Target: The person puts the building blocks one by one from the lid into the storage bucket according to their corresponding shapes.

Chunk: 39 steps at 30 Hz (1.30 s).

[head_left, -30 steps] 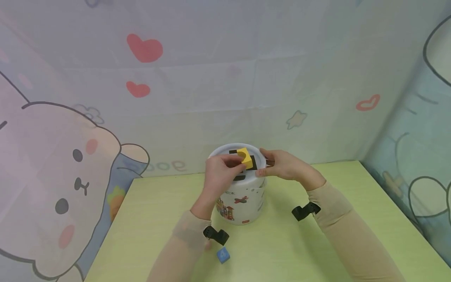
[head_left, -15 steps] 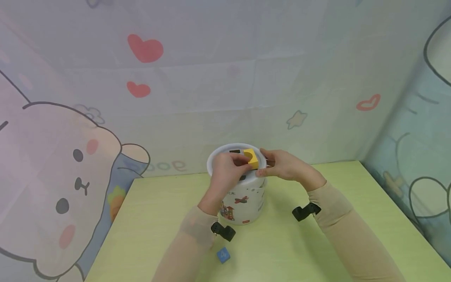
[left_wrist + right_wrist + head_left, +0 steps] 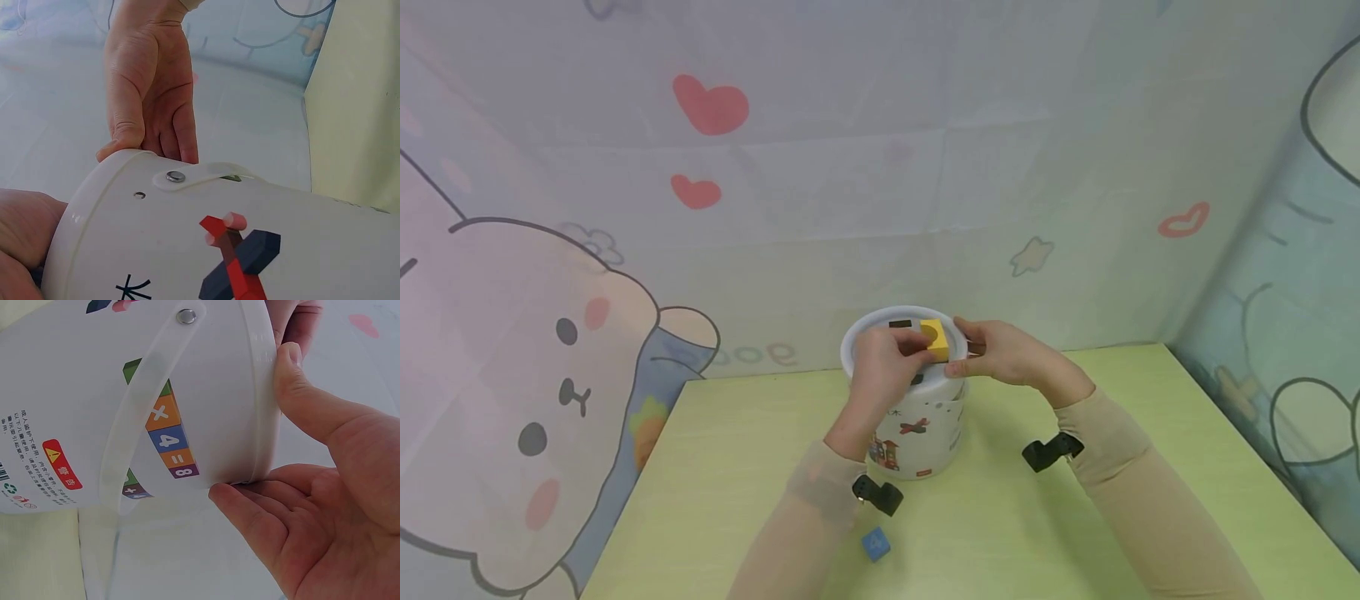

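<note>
A white lidded bucket (image 3: 917,437) stands upright, with dark slots in its lid (image 3: 865,323). Between thumb and fingers, my left hand (image 3: 880,371) pinches a yellow arch block (image 3: 942,343) with a curved cutout. The block sits at the right part of the lid, over where a dark slot was seen; how deep it goes is hidden. At the bucket's right side, my right hand (image 3: 1003,352) grips the rim, thumb on the lid edge and fingers against the side, as the right wrist view shows. A translucent handle (image 3: 140,406) hangs on the bucket's side there.
A blue cube (image 3: 876,544) marked 4 lies on the light green table (image 3: 760,417), close to my left forearm. Behind the table hangs a cartoon-printed cloth (image 3: 850,167), which also covers the right side.
My left hand has moved right with the yellow arch block, which now covers the right-hand slot. Over the last half second it barely shifts. My right hand stays on the rim.
</note>
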Each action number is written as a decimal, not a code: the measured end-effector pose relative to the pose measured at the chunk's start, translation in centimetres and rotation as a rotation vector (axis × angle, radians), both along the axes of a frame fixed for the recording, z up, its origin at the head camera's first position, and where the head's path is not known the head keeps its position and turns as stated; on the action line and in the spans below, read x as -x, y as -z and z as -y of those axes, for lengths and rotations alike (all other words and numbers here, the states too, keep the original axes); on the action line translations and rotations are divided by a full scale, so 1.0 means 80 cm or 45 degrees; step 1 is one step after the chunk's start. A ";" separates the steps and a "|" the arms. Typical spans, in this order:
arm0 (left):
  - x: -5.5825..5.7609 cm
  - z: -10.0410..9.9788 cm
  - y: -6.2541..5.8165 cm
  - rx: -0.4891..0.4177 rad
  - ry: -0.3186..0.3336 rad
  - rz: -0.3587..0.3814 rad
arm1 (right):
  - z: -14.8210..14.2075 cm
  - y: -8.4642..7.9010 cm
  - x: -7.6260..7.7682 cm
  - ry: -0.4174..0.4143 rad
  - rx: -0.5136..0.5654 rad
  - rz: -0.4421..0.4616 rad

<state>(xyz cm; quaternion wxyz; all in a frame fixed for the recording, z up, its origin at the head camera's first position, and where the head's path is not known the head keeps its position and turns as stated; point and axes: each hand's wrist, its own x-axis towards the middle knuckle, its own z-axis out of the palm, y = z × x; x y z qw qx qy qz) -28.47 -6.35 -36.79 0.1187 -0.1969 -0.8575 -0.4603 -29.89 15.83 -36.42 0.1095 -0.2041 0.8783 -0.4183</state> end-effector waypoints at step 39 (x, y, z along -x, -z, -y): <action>-0.005 0.004 0.001 -0.077 0.021 0.030 | -0.004 -0.007 -0.004 0.004 0.005 0.001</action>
